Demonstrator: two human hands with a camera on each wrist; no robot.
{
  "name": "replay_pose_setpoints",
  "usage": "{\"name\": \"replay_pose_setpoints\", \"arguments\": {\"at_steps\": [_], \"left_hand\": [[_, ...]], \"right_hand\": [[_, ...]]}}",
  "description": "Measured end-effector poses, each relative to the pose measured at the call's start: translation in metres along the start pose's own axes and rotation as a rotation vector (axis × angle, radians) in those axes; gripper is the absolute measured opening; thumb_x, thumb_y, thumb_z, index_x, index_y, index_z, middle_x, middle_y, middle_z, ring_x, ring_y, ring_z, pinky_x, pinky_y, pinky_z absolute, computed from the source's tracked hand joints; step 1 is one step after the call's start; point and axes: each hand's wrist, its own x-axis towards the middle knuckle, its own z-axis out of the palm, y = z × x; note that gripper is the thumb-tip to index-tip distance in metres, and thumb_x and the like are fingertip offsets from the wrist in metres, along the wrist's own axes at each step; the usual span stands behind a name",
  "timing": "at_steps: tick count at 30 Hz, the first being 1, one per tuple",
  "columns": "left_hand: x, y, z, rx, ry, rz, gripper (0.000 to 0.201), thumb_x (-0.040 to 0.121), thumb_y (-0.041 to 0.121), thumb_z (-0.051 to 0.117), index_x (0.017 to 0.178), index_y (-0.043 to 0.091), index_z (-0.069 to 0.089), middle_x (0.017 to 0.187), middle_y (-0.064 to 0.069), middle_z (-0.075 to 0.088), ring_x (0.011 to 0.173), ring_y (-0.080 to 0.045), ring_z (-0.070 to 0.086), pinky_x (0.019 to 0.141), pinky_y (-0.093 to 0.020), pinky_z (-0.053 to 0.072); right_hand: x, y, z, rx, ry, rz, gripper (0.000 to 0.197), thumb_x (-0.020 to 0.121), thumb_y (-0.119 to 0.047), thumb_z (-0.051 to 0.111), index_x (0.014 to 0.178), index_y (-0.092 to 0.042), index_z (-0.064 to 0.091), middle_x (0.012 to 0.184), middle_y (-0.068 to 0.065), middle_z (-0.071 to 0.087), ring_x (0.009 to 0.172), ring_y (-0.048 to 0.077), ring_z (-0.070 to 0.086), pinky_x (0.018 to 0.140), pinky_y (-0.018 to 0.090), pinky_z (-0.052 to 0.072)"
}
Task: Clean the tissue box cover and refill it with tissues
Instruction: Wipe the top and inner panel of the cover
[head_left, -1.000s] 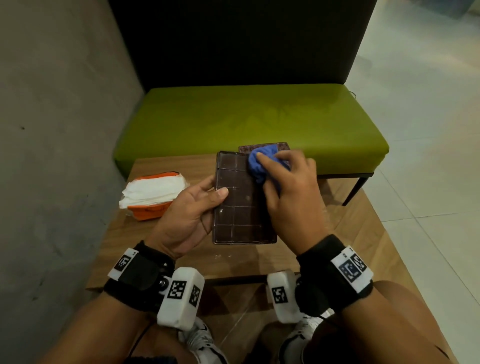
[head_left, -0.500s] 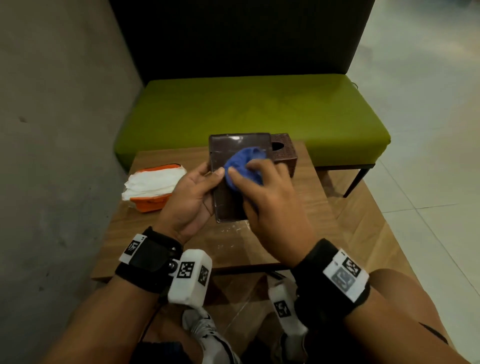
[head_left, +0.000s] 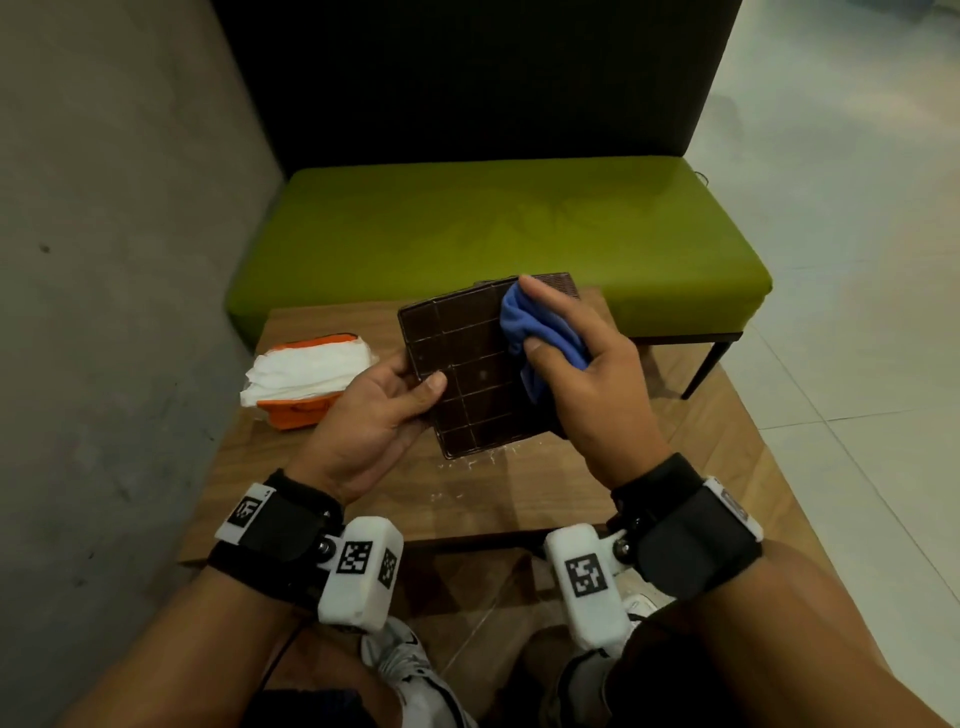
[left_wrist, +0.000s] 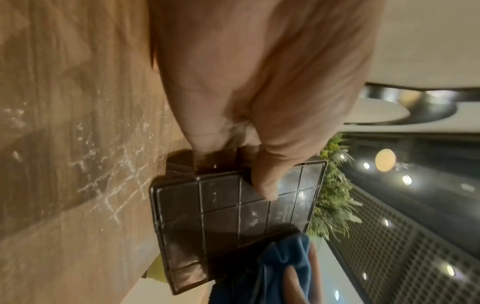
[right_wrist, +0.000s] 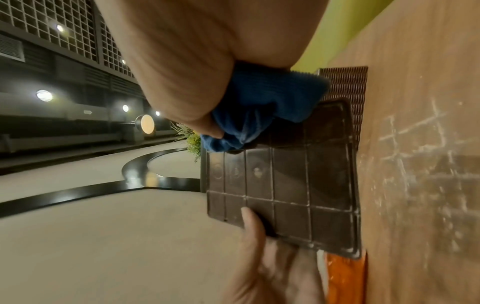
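A dark brown gridded panel (head_left: 467, 374) of the tissue box cover is tilted up off the wooden table (head_left: 467, 504). My left hand (head_left: 395, 405) grips its left edge, thumb (left_wrist: 267, 181) on the gridded face. My right hand (head_left: 587, 384) holds a bunched blue cloth (head_left: 540, 327) and presses it on the panel's far right part. The woven brown box cover (head_left: 563, 283) stands just behind the panel, mostly hidden. In the right wrist view the blue cloth (right_wrist: 262, 107) sits on the panel (right_wrist: 298, 195), with the woven cover (right_wrist: 345, 88) beyond.
An orange pack of white tissues (head_left: 306, 374) lies on the table's left side. White dust streaks (head_left: 467, 462) mark the wood near the panel. A green bench (head_left: 493, 234) stands behind the table, a grey wall on the left, tiled floor on the right.
The cloth has gone from the panel's near left part to its far right corner. The panel has turned slightly in my left hand, which keeps its grip.
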Motion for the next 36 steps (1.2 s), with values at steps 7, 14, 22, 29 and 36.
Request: {"name": "replay_pose_setpoints", "arguments": {"at_steps": [7,14,22,29,36], "left_hand": [[0.001,0.010,0.011,0.474,0.076,0.200,0.049,0.095,-0.002,0.072,0.129,0.033,0.065,0.120,0.010,0.078,0.116,-0.010,0.073,0.099,-0.029,0.060],[-0.002,-0.007,0.014,0.672,0.100,0.322,0.043,0.092,0.004,0.073,0.119,0.037,0.068,0.110,0.021,0.078,0.106,-0.005,0.075,0.090,-0.031,0.061],[0.001,-0.007,0.016,0.652,0.133,0.346,0.049,0.093,-0.002,0.075,0.122,0.037,0.069,0.116,0.008,0.079,0.114,-0.014,0.073,0.101,-0.044,0.059],[0.000,-0.009,0.013,0.511,0.114,0.326,0.047,0.094,-0.005,0.073,0.126,0.028,0.069,0.119,0.006,0.079,0.115,-0.012,0.073,0.094,-0.024,0.058],[-0.001,-0.013,0.011,0.370,0.173,0.274,0.044,0.092,-0.003,0.075,0.127,0.022,0.067,0.119,0.011,0.079,0.117,-0.008,0.073,0.094,-0.022,0.058]], "right_hand": [[-0.003,0.007,0.003,-0.252,0.229,-0.135,0.047,0.101,-0.010,0.056,0.146,-0.019,0.051,0.134,-0.005,0.059,0.123,0.014,0.058,0.104,0.043,0.051],[-0.024,-0.015,0.042,-0.721,-0.046,-0.473,0.043,0.096,-0.009,0.060,0.138,-0.015,0.064,0.133,0.006,0.063,0.103,0.030,0.049,0.087,0.043,0.046],[-0.014,-0.010,0.028,-0.754,0.129,-0.345,0.041,0.095,-0.009,0.059,0.135,-0.018,0.066,0.129,0.002,0.065,0.106,0.024,0.050,0.089,0.033,0.040],[-0.010,-0.003,0.017,-0.679,0.143,-0.376,0.045,0.098,-0.007,0.059,0.141,-0.021,0.063,0.140,-0.001,0.061,0.107,0.023,0.048,0.090,0.036,0.045],[-0.003,-0.016,0.005,-0.012,-0.005,-0.052,0.041,0.105,-0.012,0.056,0.145,-0.021,0.050,0.139,-0.013,0.056,0.127,-0.001,0.056,0.103,0.019,0.049]]}}
